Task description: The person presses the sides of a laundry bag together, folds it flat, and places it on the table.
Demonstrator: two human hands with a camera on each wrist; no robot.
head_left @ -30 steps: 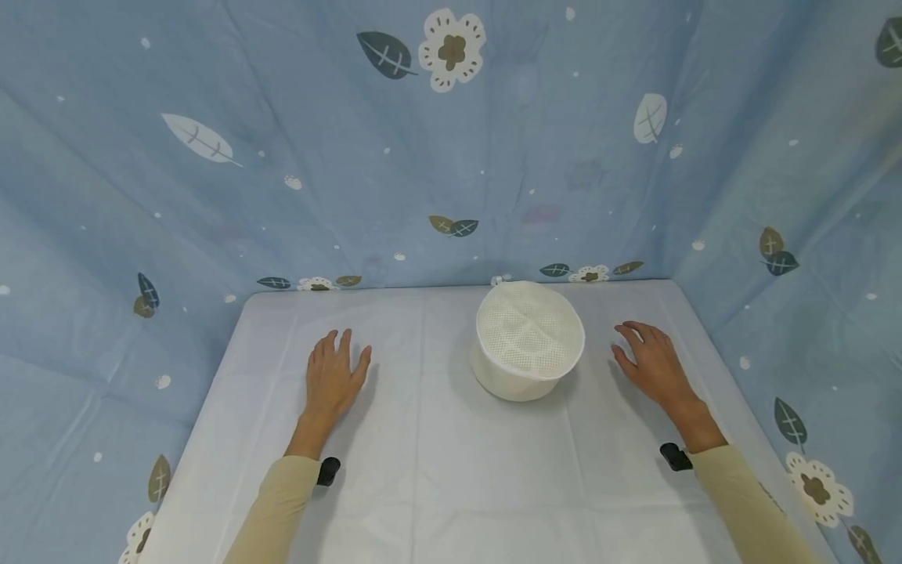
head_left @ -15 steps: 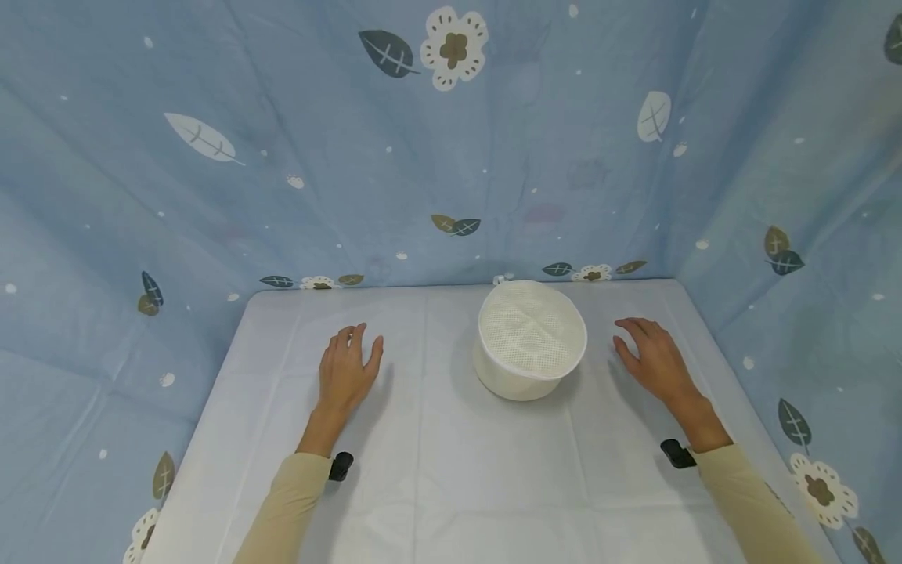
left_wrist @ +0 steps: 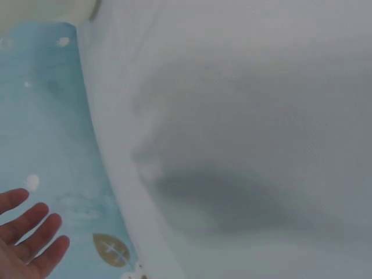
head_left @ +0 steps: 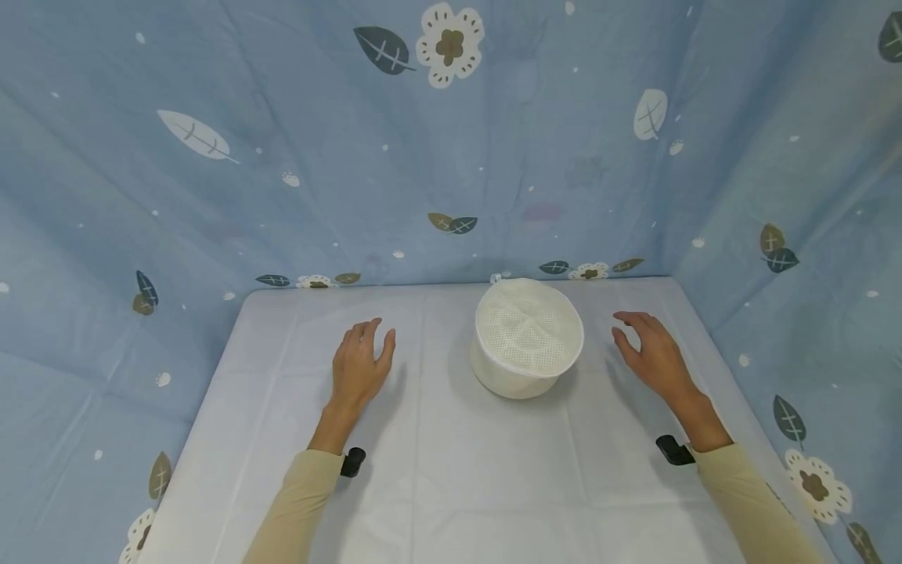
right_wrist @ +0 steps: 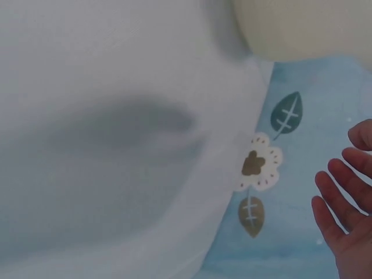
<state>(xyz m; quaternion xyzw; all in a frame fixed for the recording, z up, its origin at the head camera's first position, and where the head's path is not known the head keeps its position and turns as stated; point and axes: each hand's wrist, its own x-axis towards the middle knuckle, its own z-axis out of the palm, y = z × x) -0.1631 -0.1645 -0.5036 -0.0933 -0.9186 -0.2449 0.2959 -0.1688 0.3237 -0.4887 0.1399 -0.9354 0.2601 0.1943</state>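
Observation:
A round, cream-coloured drum-shaped mesh bag stands on the white tabletop, right of the middle and close to the back edge. Its top is netting with a seam across it and a pale rim. My left hand hovers over the table to its left, fingers relaxed and thumb apart, holding nothing. On the other side my right hand is nearer to the bag, its fingers loosely bent and a gap between fingertips and bag wall. In the right wrist view the bag's side shows blurred at the top.
White cloth with fold creases covers the table. A blue curtain printed with leaves and flowers hangs behind the table and along both sides. Black wrist cameras, one on the left wrist and one on the right, jut inward.
My left hand has moved right and slightly forward, towards the bag. The right hand has shifted slightly forward. The bag has stayed in place.

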